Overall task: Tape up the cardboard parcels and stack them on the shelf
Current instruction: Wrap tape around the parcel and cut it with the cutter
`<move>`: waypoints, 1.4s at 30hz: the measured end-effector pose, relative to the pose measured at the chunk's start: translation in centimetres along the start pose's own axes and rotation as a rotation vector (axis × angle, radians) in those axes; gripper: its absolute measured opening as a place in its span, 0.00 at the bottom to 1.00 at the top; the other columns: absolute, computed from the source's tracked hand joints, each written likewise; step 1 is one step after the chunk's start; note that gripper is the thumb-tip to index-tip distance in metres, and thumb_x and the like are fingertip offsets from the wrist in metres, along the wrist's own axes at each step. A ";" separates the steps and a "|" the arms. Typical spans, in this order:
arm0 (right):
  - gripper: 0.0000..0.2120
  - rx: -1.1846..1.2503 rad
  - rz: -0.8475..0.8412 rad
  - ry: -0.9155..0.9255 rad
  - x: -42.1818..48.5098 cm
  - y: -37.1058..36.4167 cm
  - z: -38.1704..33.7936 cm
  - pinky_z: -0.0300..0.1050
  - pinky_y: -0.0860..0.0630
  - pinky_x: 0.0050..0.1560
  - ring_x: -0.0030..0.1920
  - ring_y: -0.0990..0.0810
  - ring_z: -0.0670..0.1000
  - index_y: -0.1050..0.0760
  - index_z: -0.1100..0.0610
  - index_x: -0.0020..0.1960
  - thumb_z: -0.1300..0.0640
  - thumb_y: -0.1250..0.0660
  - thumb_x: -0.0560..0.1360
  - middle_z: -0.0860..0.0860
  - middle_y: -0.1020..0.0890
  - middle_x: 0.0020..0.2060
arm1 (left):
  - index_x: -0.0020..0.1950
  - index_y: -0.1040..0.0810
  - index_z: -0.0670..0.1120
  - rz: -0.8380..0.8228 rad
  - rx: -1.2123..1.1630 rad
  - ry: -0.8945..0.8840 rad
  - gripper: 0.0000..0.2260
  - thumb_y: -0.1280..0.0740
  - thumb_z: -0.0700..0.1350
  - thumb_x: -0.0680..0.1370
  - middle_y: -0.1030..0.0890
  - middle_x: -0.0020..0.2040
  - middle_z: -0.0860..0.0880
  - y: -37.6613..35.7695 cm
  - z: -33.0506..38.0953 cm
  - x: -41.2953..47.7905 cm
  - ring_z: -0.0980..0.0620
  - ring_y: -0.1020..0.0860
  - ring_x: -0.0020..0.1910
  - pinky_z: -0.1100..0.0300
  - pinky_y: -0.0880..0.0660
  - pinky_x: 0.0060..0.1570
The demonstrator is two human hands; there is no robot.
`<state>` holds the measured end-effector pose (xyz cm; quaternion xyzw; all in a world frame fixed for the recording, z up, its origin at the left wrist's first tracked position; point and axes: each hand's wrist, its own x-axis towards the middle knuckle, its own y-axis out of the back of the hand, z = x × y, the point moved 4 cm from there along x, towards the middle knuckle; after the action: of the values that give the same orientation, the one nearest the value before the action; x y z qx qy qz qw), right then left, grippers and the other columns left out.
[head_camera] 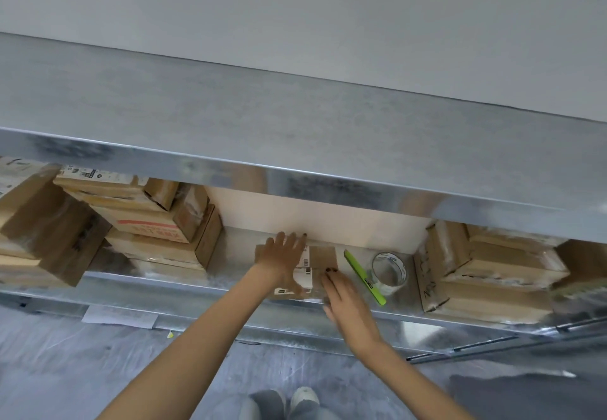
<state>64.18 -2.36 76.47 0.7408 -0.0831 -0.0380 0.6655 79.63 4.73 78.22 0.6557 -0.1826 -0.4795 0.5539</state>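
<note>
Left hand [284,255] and right hand [341,291] flat on parcel [320,255], green cutter [364,276] and tape roll [392,285] beside

A plain pale grey wall [328,8] rises behind a galvanised metal shelf unit [295,117], its lower bay backed by a white panel [312,216], above a grey, wrinkled-looking floor [65,370].

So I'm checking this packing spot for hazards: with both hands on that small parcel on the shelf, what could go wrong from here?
1. The green cutter lies just beside the right hand, its near end at the front edge of the shelf; a sideways sweep might knock it off.
2. The left stack looks uneven; sliding the parcel into it could topple boxes.
</note>
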 end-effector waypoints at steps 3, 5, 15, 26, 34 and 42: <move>0.44 -0.041 -0.037 0.013 -1.3 -0.4 -0.4 0.48 0.30 0.64 0.60 0.21 0.54 0.34 0.62 0.67 0.52 0.18 0.57 0.56 0.22 0.61 | 0.78 0.54 0.43 -0.002 0.027 -0.008 0.49 0.31 0.65 0.69 0.42 0.75 0.44 -1.2 0.5 0.2 0.42 0.42 0.73 0.41 0.49 0.73; 0.39 -0.066 -0.011 0.001 -0.4 -0.2 -0.2 0.50 0.28 0.63 0.59 0.21 0.54 0.28 0.62 0.65 0.51 0.19 0.59 0.57 0.21 0.60 | 0.77 0.52 0.42 -0.003 -0.005 -0.022 0.49 0.30 0.64 0.69 0.40 0.72 0.45 -1.5 0.5 0.5 0.41 0.40 0.70 0.39 0.50 0.73; 0.51 -0.016 -0.470 -0.082 7.1 1.5 1.8 0.52 0.53 0.76 0.77 0.53 0.57 0.59 0.63 0.77 0.50 0.27 0.70 0.58 0.53 0.77 | 0.75 0.46 0.43 0.077 -0.028 -0.039 0.46 0.30 0.65 0.67 0.38 0.70 0.46 -1.5 0.6 0.2 0.44 0.38 0.69 0.41 0.49 0.72; 0.61 -0.109 -0.152 -0.036 4.6 2.2 0.8 0.54 0.22 0.57 0.61 0.22 0.59 0.32 0.64 0.67 0.41 0.18 0.40 0.59 0.23 0.62 | 0.76 0.45 0.44 0.095 -0.056 -0.118 0.48 0.24 0.60 0.66 0.36 0.73 0.46 2.1 -0.6 0.7 0.45 0.36 0.72 0.49 0.36 0.68; 0.40 -0.056 -0.098 -0.069 3.6 3.4 0.3 0.52 0.30 0.67 0.65 0.26 0.57 0.28 0.63 0.66 0.54 0.19 0.58 0.59 0.25 0.65 | 0.65 0.36 0.44 0.000 -0.138 -0.108 0.34 0.23 0.54 0.67 0.28 0.63 0.48 1.0 0.8 0.1 0.46 0.27 0.60 0.51 0.29 0.58; 0.30 0.031 -0.344 0.016 8.2 5.6 1.8 0.47 0.33 0.53 0.56 0.26 0.54 0.32 0.55 0.62 0.51 0.24 0.65 0.51 0.25 0.57 | 0.61 0.31 0.45 0.321 0.085 -0.132 0.35 0.21 0.57 0.61 0.24 0.55 0.49 0.6 1.4 -1.8 0.48 0.24 0.52 0.54 0.28 0.49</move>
<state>71.52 -6.10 82.30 0.7544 0.0498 -0.1441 0.6385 77.82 5.12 79.66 0.6080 -0.3408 -0.4189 0.5820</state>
